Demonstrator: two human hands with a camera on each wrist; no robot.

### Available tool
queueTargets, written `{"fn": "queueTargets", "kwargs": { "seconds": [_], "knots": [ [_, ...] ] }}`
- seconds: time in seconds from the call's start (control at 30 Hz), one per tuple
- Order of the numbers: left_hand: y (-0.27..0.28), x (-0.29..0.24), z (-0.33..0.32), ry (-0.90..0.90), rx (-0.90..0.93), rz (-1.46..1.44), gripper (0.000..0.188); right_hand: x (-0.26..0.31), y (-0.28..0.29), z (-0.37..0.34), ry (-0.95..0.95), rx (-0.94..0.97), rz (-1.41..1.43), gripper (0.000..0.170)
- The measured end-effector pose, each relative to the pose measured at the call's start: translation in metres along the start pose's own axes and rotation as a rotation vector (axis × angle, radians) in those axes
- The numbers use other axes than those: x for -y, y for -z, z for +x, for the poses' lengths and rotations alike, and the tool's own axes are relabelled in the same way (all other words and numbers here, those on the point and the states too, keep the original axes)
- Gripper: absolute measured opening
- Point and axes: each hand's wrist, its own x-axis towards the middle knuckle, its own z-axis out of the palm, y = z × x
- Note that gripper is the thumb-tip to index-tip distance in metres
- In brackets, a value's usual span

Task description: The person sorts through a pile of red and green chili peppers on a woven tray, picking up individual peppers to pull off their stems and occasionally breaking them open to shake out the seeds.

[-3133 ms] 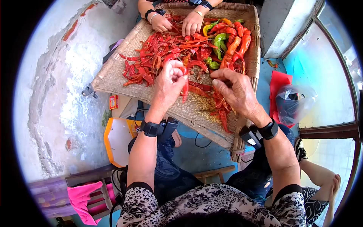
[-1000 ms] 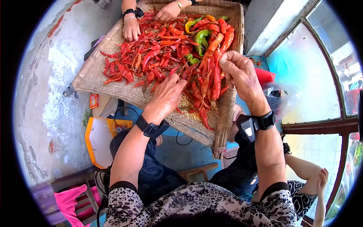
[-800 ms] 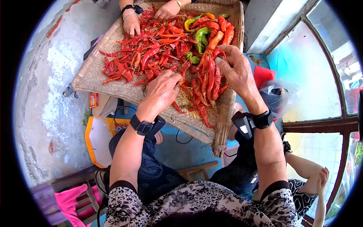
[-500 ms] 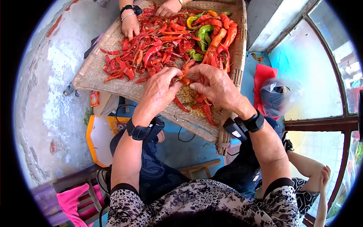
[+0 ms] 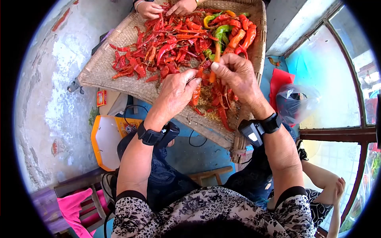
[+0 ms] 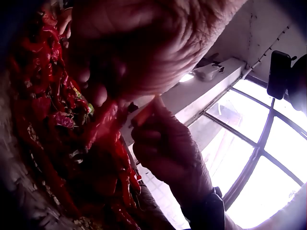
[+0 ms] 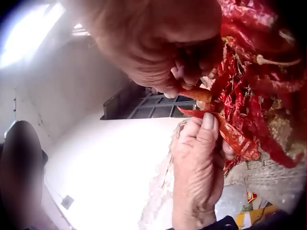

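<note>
Over the front part of a woven tray, my left hand pinches a wrinkled red chili pepper between thumb and fingers. Close to its right, my right hand pinches a slim orange chili pepper, which points up and away. In the right wrist view the torn-looking red pepper and the orange one are almost end to end. The left wrist view is dark around the fingers. Dried red chilies lie heaped beyond the hands, with yellow seeds scattered near the front edge.
Plump red and green peppers lie at the tray's back right. Another person's hands work at the far edge. A clear plastic bag is right of the tray, a wall left, an orange-rimmed box below.
My right hand left a red pepper at the tray's right side, came beside my left hand, and now holds an orange pepper. The other person's hands moved back.
</note>
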Motion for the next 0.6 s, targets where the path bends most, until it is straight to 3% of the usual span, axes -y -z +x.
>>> {"fn": "queueTargets", "kwargs": {
  "seconds": [0.03,0.17,0.27,0.37,0.43,0.5,0.53,0.6],
  "knots": [
    [0.001,0.000,0.000,-0.001,-0.006,0.021,0.021,0.002,0.004,0.002,0.074,-0.031,-0.026,0.018],
    [0.004,-0.002,0.000,0.024,-0.057,-0.038,0.026,0.012,0.026,0.005,-0.019,-0.063,-0.119,0.024],
    [0.001,0.007,0.002,0.095,-0.076,-0.090,0.029,0.001,0.044,0.006,0.116,-0.082,-0.621,0.025],
    [0.001,0.004,0.003,0.139,-0.053,-0.119,0.030,0.001,0.039,-0.003,0.204,-0.237,-0.823,0.026],
    [-0.002,0.000,0.003,0.117,-0.044,-0.142,0.030,0.010,0.032,-0.008,0.165,-0.231,-0.826,0.031],
    [-0.004,-0.003,0.003,0.092,-0.042,-0.164,0.030,0.015,0.027,-0.008,0.421,-0.111,-0.727,0.034],
    [-0.004,-0.004,0.003,0.109,-0.006,-0.143,0.030,0.021,0.021,-0.012,0.289,-0.003,-0.710,0.037],
    [-0.005,-0.011,0.003,0.116,0.043,-0.141,0.028,0.011,0.014,-0.013,0.427,0.051,-0.759,0.037]
  ]
}}
